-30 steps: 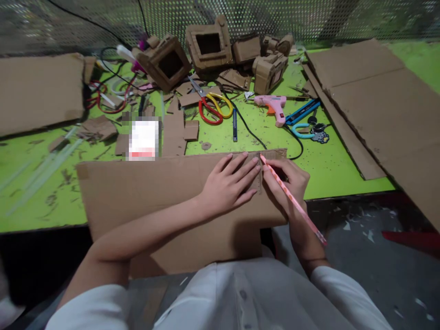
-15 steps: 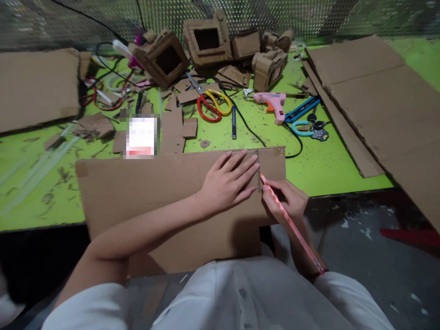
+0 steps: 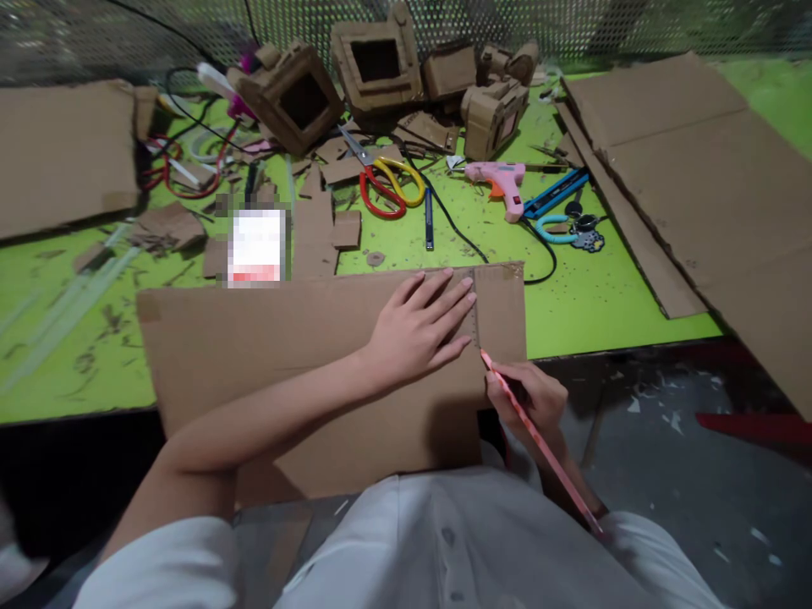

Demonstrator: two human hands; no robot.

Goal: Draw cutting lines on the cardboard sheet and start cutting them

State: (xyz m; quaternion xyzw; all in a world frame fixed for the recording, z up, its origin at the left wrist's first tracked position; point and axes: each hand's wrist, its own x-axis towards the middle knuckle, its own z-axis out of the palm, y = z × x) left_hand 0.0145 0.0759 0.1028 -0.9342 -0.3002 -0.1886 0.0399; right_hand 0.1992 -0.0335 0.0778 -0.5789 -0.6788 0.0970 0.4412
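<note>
A large brown cardboard sheet (image 3: 266, 330) lies over the table's near edge and reaches toward my body. My left hand (image 3: 419, 326) rests flat on it, fingers spread, pressing on a thin clear ruler (image 3: 473, 317) that is mostly hidden beneath the fingers. Pinched in my right hand (image 3: 529, 393) is a long pink pencil (image 3: 526, 423). Its tip touches the cardboard beside the near end of the ruler's edge.
Beyond the sheet, scissors (image 3: 384, 182), a box cutter (image 3: 430, 220), a pink glue gun (image 3: 501, 182) and a blue cutter (image 3: 556, 194) lie on the green table (image 3: 571, 304). Cardboard models (image 3: 377, 68) stand behind. More cardboard (image 3: 710, 161) lies at right.
The pencil tip has moved down along the ruler's edge, toward my body, with my right hand. My left hand stays in place on the ruler. The view has shifted slightly.
</note>
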